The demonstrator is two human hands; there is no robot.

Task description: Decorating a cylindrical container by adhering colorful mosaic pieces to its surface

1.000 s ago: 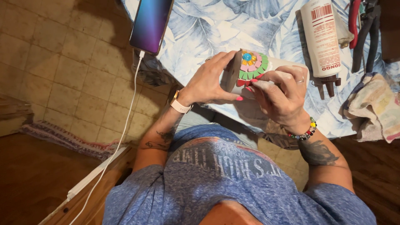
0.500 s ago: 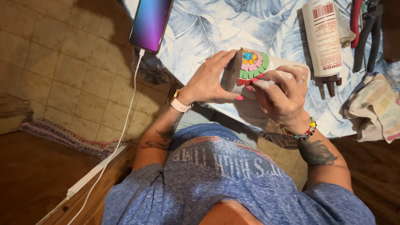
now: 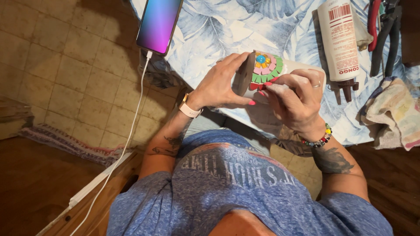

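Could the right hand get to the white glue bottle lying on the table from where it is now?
Probably yes: the glue bottle lies just beyond the right hand with bare tablecloth between, though that hand is busy on the mosaic piece.

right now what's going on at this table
A person holds a small craft piece, a pale object with a flower of coloured petals, over the table edge. The left hand grips its side and the right hand presses fingertips against the petals. On the leaf-print cloth lie a phone on a cable, a glue bottle, pliers and a rag.
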